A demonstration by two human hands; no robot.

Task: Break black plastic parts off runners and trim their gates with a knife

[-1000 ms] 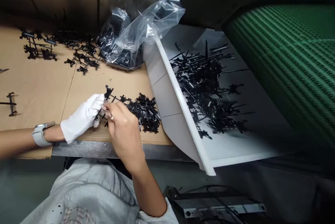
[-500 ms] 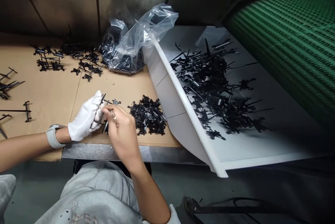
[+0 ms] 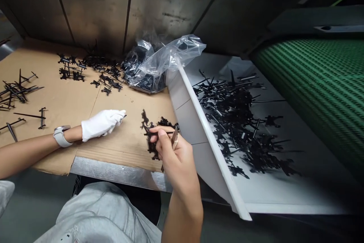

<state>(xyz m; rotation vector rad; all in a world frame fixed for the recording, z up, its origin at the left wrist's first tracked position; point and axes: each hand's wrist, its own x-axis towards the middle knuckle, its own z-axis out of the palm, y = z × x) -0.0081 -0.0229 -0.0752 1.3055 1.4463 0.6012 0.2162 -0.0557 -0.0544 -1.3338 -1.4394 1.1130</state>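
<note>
My left hand (image 3: 101, 123), in a white glove, hovers over the cardboard with its fingers pressed together. A small dark tip shows at its fingertips; what it belongs to is hidden. My bare right hand (image 3: 178, 152) is closed on a branched black plastic part (image 3: 144, 118) held between thumb and fingers. A slim, pointed brownish tool (image 3: 174, 138) also lies in that hand, its kind unclear. Behind the right hand is a pile of small black plastic parts (image 3: 166, 122), partly covered by the hand.
A white tray (image 3: 273, 208) at right holds a heap of black parts (image 3: 239, 102). Beside its raised wall stands a clear plastic bag (image 3: 150, 68) of black pieces. More black parts (image 3: 71, 72) and thin black sprues (image 3: 19, 91) lie on the cardboard (image 3: 68, 102). Green mesh (image 3: 318, 76) slopes at far right.
My hands have moved apart. The right hand has gone right, to the small pile, carrying a black part; the left stays over the cardboard. The camera view has shifted.
</note>
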